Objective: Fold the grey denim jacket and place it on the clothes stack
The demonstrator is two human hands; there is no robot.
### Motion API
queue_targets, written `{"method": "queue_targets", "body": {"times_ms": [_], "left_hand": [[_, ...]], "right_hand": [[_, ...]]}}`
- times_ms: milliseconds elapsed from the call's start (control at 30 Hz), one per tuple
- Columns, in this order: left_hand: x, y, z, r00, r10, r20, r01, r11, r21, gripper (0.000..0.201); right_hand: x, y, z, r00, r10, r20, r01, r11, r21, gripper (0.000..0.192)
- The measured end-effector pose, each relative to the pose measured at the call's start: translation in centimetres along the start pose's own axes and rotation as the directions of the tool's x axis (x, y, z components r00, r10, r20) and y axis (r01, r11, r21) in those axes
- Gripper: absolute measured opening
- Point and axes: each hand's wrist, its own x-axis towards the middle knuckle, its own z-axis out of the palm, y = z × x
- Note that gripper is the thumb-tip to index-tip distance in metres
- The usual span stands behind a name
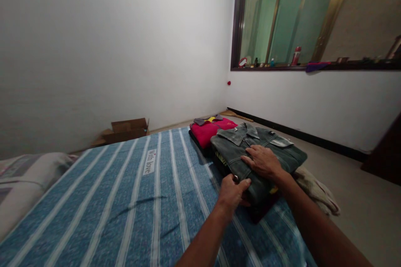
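A folded grey-green denim jacket [238,146] lies on top of a stack of folded clothes at the right edge of a blue striped bed sheet [125,200]. My right hand [263,160] rests flat on the jacket, fingers spread. My left hand [233,192] grips the near edge of the jacket, thumb on top. A folded red garment [209,130] with a grey and yellow collar sits just behind the stack.
An open cardboard box [127,130] stands on the floor by the far wall. A pale cloth [316,190] lies on the floor right of the bed. A pillow [21,183] is at the left. Bottles line the window sill [294,56].
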Motion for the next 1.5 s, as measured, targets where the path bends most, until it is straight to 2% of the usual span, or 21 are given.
{"method": "queue_targets", "body": {"times_ms": [133, 300, 400, 533, 633, 733, 800, 900, 967, 1067, 1133, 1267, 1433, 1500], "left_hand": [[-0.1, -0.2, 0.4, 0.999, 0.019, -0.029, -0.02, 1.0, -0.02, 0.033], [-2.1, -0.3, -0.6, 0.993, 0.017, 0.117, -0.016, 1.0, -0.01, 0.042], [-3.5, -0.8, -1.9, 0.988, -0.003, 0.153, -0.016, 0.992, 0.124, 0.033], [-4.8, -2.4, -4.3, 0.991, -0.018, 0.132, -0.021, 0.957, 0.288, 0.021], [-5.6, -3.5, -6.4, 0.997, -0.042, 0.069, 0.017, 0.946, 0.325, 0.018], [-6.2, -4.1, -8.2, 0.998, -0.038, 0.046, 0.02, 0.941, 0.337, 0.015], [-6.6, -4.4, -9.2, 0.998, -0.024, 0.06, 0.001, 0.931, 0.365, 0.01], [-7.0, -4.6, -10.4, 1.0, -0.001, 0.012, -0.004, 0.905, 0.425, 0.009], [-7.3, -4.8, -11.1, 0.998, 0.059, -0.032, -0.037, 0.883, 0.469, 0.012], [-7.7, -5.1, -11.9, 0.981, 0.177, -0.077, -0.11, 0.84, 0.532, 0.012], [-7.8, -5.2, -12.2, 0.971, 0.21, -0.112, -0.115, 0.827, 0.55, 0.009], [-8.0, -5.5, -12.5, 0.978, 0.181, -0.107, -0.095, 0.833, 0.545, 0.006], [-8.0, -5.6, -13.0, 0.995, -0.045, -0.09, 0.078, 0.907, 0.414, 0.011], [-7.7, -5.3, -13.4, 0.994, -0.083, -0.078, 0.106, 0.92, 0.376, 0.015]], "right_hand": [[0.2, 0.4, 0.0, 1.0, 0.005, 0.031, -0.006, 1.0, 0.028, 0.046], [0.4, 0.5, -0.1, 0.999, 0.008, 0.046, -0.01, 0.999, 0.035, 0.044], [0.2, 0.0, -0.8, 0.998, 0.036, 0.058, -0.036, 0.999, 0.005, 0.041], [-1.6, -2.8, -2.2, 0.999, 0.033, -0.021, -0.033, 0.999, -0.017, 0.032], [-4.5, -6.4, -2.0, 0.985, -0.099, -0.143, 0.123, 0.979, 0.165, 0.025], [-7.6, -10.3, -0.1, 0.948, -0.249, -0.198, 0.312, 0.854, 0.416, 0.021], [-9.0, -12.5, 2.1, 0.941, -0.278, -0.191, 0.337, 0.797, 0.5, 0.018], [-9.9, -15.0, 5.6, 0.962, -0.242, -0.129, 0.271, 0.76, 0.591, 0.018], [-10.3, -16.2, 7.6, 0.978, -0.18, -0.107, 0.206, 0.727, 0.655, 0.019], [-11.2, -17.6, 9.6, 0.991, -0.073, -0.11, 0.131, 0.675, 0.726, 0.023], [-11.9, -18.1, 10.3, 0.991, -0.052, -0.125, 0.129, 0.647, 0.752, 0.026], [-12.6, -18.1, 10.5, 0.988, -0.073, -0.135, 0.152, 0.596, 0.789, 0.026], [-12.5, -18.0, 10.7, 0.985, -0.065, -0.159, 0.169, 0.537, 0.827, 0.025], [-12.4, -18.0, 11.1, 0.982, -0.065, -0.177, 0.185, 0.527, 0.829, 0.025]]}}
